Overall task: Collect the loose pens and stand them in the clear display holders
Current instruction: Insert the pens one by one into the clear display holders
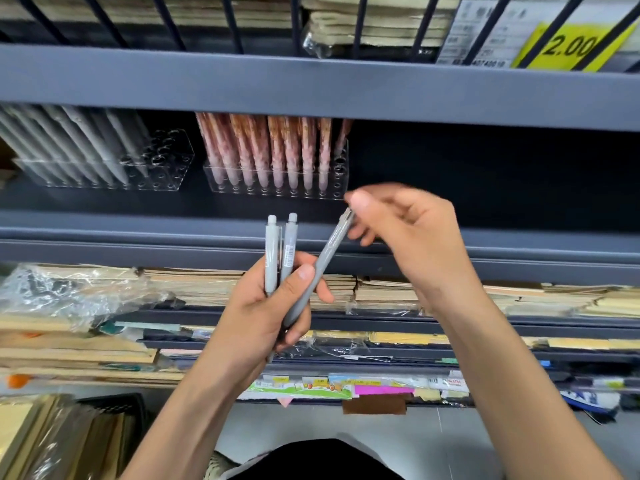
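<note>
Right hand (408, 230): grip pinches top end of slim grey plastic pen (322, 265), axis tilted up-right. Left hand (263, 306): grip curled round its lower end plus two upright grey pens (282, 251). Clear acrylic holder (173, 157), free holes, lies up-left on shelf (104, 206); left hand nearer.

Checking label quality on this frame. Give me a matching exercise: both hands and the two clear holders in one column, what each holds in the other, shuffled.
1. left hand
2. right hand
3. left clear holder
4. right clear holder

A. pink patterned pens
B. two upright grey pens
C. top end of the slanted grey pen
D. racked grey pens, with empty holes on its right side

Pairs: 1-B, 2-C, 3-D, 4-A
</note>
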A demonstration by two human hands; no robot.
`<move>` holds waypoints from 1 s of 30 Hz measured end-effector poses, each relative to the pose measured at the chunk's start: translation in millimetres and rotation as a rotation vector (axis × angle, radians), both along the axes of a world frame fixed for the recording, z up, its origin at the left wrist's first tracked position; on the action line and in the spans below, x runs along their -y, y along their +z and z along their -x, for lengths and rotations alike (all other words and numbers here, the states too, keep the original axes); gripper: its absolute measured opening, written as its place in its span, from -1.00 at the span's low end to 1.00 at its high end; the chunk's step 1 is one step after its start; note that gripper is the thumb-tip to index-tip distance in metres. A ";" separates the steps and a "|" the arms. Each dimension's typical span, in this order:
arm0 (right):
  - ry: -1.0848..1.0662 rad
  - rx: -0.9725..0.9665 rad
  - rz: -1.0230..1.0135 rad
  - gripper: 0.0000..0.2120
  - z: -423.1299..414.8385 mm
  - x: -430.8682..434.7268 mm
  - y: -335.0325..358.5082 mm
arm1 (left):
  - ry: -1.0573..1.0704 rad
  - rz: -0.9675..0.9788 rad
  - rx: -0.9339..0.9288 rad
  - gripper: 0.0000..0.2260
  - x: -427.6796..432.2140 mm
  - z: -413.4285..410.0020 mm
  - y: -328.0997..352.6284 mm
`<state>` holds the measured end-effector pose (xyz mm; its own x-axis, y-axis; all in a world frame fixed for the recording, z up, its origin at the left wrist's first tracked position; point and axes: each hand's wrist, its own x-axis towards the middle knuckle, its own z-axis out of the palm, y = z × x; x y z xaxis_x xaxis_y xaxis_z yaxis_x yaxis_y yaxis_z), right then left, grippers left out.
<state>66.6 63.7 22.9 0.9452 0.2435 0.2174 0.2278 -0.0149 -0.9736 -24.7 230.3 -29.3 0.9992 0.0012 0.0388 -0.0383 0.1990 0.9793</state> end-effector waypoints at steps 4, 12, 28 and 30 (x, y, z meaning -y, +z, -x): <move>-0.216 0.154 0.101 -0.86 -51.1 -3.6 6.0 | 0.011 -0.021 -0.001 -0.71 3.4 6.0 -2.1; -0.120 0.318 0.420 -0.80 -112.5 -23.9 7.6 | 0.052 -0.001 0.001 -0.71 5.4 19.1 -5.1; -0.207 0.457 0.552 -0.67 -121.2 -28.1 11.1 | 0.112 0.047 -0.007 -0.78 -3.4 35.6 -17.0; -0.216 0.453 0.539 -0.67 -120.9 -28.3 10.7 | 0.114 0.044 -0.011 -0.76 -4.8 37.4 -17.8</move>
<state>187.5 92.0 33.6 0.8302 0.2452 0.5007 0.5436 -0.5553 -0.6294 -62.1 235.1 -47.1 0.9929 0.1162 0.0254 -0.0526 0.2370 0.9701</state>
